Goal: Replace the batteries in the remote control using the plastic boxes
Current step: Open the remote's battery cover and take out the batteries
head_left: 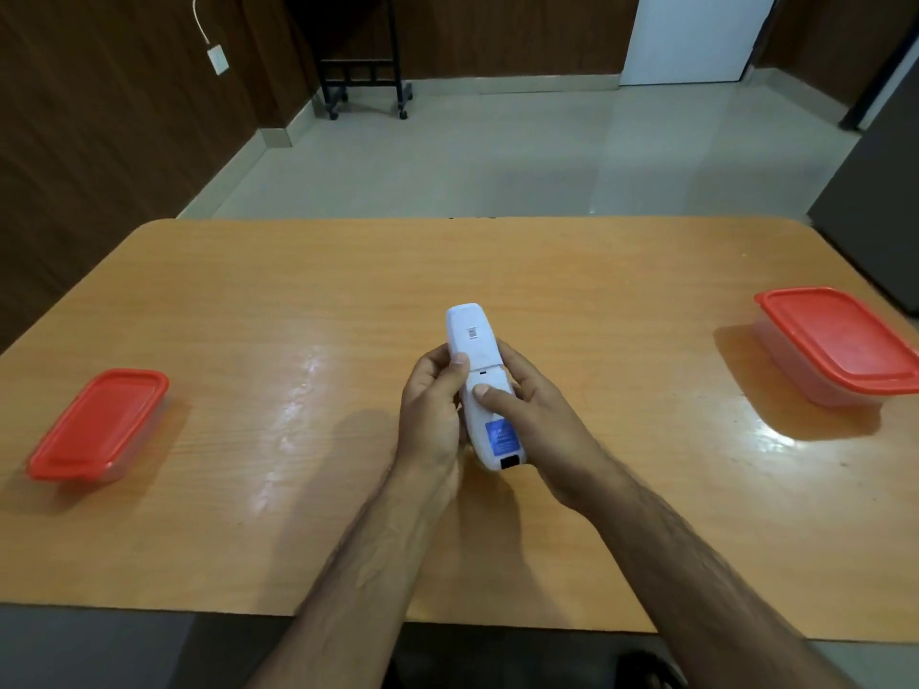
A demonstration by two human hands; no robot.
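Note:
A white remote control is held back side up above the middle of the wooden table. It carries a blue label near its lower end and a small barcode sticker near the top. My left hand wraps its left side, thumb on the upper back. My right hand grips the right side, thumb pressed on the battery cover. A plastic box with a red lid sits at the left. Another plastic box with a red lid sits at the right. Both lids are on.
The table's near edge runs just below my forearms. Beyond the far edge lie a tiled floor, a black wheeled stand and a white door. A dark cabinet stands by the table's right corner.

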